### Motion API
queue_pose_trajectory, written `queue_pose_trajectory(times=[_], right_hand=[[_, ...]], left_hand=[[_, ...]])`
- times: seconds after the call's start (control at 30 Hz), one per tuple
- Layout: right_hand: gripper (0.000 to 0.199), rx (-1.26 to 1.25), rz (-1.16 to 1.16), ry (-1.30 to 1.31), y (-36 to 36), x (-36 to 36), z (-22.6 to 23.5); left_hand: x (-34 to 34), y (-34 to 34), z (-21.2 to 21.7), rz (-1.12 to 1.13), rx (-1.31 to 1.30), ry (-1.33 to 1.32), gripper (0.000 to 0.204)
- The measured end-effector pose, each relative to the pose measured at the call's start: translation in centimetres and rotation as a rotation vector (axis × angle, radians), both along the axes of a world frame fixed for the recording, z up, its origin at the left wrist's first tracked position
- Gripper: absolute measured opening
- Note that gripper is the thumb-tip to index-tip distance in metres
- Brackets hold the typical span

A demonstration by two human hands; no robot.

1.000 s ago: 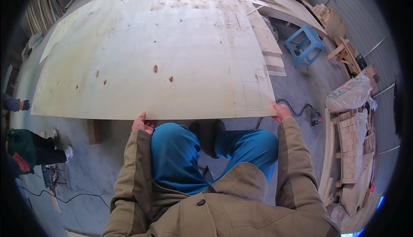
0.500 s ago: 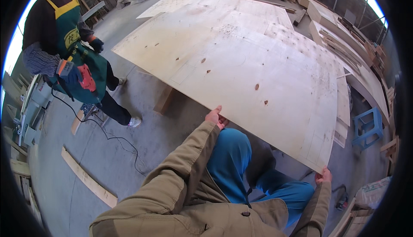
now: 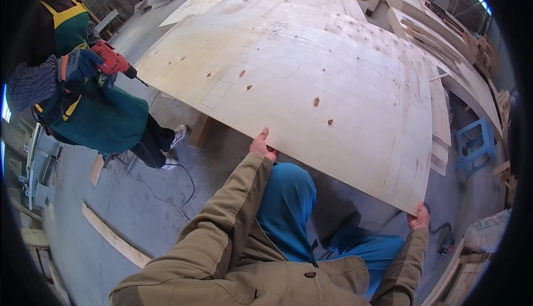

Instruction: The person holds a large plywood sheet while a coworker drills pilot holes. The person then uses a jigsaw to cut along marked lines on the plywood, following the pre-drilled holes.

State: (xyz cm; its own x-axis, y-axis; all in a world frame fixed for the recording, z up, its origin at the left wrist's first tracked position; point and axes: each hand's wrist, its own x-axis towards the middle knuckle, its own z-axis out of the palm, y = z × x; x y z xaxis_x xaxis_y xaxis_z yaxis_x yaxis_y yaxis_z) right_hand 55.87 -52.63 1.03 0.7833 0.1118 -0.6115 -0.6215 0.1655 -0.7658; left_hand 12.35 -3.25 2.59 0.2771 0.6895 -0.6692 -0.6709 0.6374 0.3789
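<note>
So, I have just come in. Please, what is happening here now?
The person's left hand grips the near edge of a large wooden sheet, and the right hand holds its near right corner. The sheet overlaps other sheets. At the left, a co-worker holds a red drill, pointed toward the sheet's left end; whether it touches is unclear.

The board (image 3: 294,73) is pale cream-yellow, dotted with brown knots (image 3: 316,102) and marked with thin grey lines; the jacket (image 3: 216,234) is khaki brown with a dark button (image 3: 309,275); the trousers (image 3: 286,195) are bright blue; the drill (image 3: 110,58) is red with a black nose; the co-worker's apron (image 3: 100,114) is dark green with yellow trim, the sleeve (image 3: 33,84) streaked dark and pale grey; the stool (image 3: 482,157) is blue; the floor (image 3: 133,195) is grey.
</note>
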Motion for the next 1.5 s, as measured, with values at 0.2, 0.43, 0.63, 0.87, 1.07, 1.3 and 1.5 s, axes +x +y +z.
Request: queue_pose_trajectory(times=[0.2,0.43,0.63,0.87,1.07,1.3,1.5], right_hand=[[0.029,0.000,0.020,-0.047,-0.1,-0.2,-0.1],[0.029,-0.005,0.034,0.007,-0.1,-0.1,0.2],[0.025,-0.017,0.056,-0.053,0.2,-0.4,-0.2],[0.041,-0.551,0.222,-0.265,0.5,0.0,0.0],[0.071,-1.047,0.347,-0.609,1.2,2.3,-2.0],[0.076,-1.134,0.406,-0.730,1.1,2.7,-2.1],[0.077,-1.220,0.428,-0.775,1.4,2.3,-1.7]], left_hand=[[0.2,1.5,-2.1,-0.046,0.119,-0.014,0.039],[-0.1,5.6,-5.1,-0.040,0.080,0.084,0.047],[-0.4,6.3,-5.5,-0.021,0.069,0.129,0.048],[0.2,5.2,-3.7,0.037,0.026,0.150,0.045],[0.1,4.4,-2.6,0.044,0.039,0.177,0.044],[-0.5,4.6,-3.2,-0.044,0.089,0.329,0.045],[-0.3,4.5,-3.1,-0.006,0.058,0.290,0.044]])
